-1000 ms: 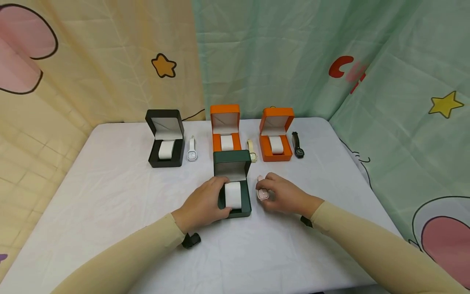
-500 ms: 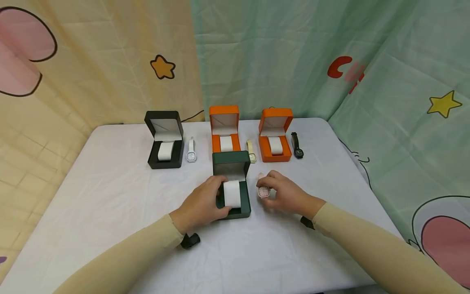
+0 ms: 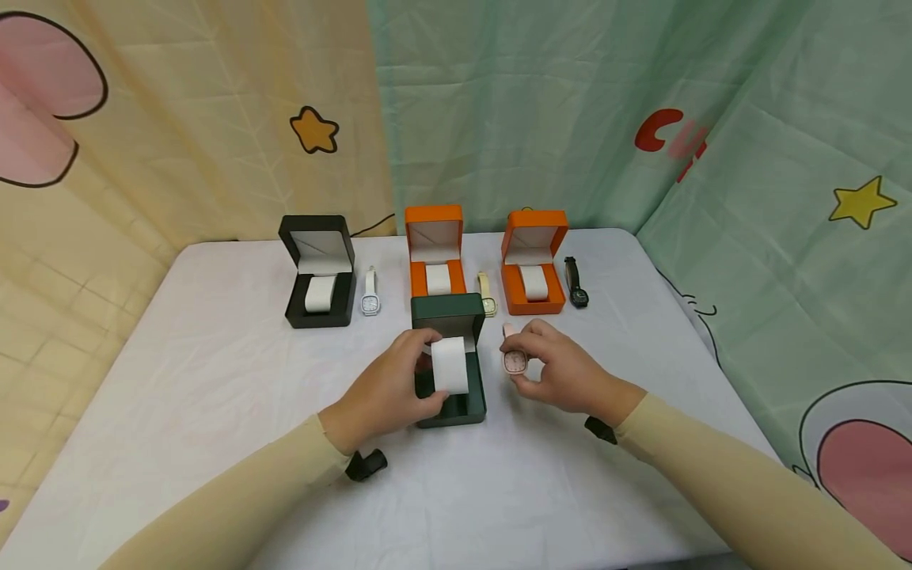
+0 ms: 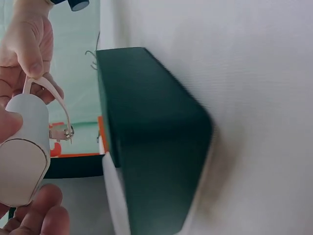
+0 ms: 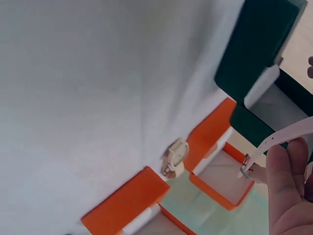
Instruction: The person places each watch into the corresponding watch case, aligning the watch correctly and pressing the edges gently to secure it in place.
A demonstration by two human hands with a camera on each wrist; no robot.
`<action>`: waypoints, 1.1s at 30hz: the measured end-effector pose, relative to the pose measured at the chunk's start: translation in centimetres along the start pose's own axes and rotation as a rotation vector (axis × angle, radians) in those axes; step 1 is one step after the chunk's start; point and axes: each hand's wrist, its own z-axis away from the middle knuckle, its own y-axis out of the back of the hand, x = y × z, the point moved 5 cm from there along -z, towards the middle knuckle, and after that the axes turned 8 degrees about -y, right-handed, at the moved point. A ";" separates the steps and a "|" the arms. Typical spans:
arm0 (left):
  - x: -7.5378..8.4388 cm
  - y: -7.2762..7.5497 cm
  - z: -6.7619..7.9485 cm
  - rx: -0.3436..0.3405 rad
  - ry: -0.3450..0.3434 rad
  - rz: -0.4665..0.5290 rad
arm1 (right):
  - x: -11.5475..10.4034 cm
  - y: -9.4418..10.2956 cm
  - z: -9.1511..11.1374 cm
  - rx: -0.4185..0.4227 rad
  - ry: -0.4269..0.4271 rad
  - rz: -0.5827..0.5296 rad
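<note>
My left hand [image 3: 395, 384] grips a white watch cushion [image 3: 450, 366] between thumb and fingers, raised over the open green watch box [image 3: 472, 408]. In the left wrist view the cushion [image 4: 25, 147] shows its rounded end, held above the box. My right hand [image 3: 563, 366] pinches a pink wristwatch [image 3: 514, 362] to the right of that box, dial facing up. The right wrist view shows the watch's pale strap [image 5: 283, 134] hanging unfastened beside my fingers [image 5: 283, 169], with a metal buckle at one end. Its dial is hidden there.
Behind stand an open black watch box [image 3: 321, 318] and two orange ones, one in the middle [image 3: 419, 279] and one at right [image 3: 536, 306], each with a white cushion. A white watch [image 3: 370, 301], a gold watch [image 3: 488, 305] and a black watch [image 3: 579, 294] lie beside them.
My left hand has lifted the white cushion up out of the green box's recess. My right hand has risen slightly with the pink wristwatch.
</note>
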 end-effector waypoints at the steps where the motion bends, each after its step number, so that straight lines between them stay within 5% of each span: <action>1: 0.2 0.2 0.0 0.005 -0.004 0.004 | -0.2 0.3 0.0 0.011 0.009 0.002; 19: 2.9 3.3 -1.2 0.104 -0.145 0.010 | -4.5 3.4 -0.8 0.134 0.161 -0.002; 33: 4.1 4.6 -2.0 0.097 -0.154 0.039 | -6.3 3.9 -1.9 0.139 0.203 -0.070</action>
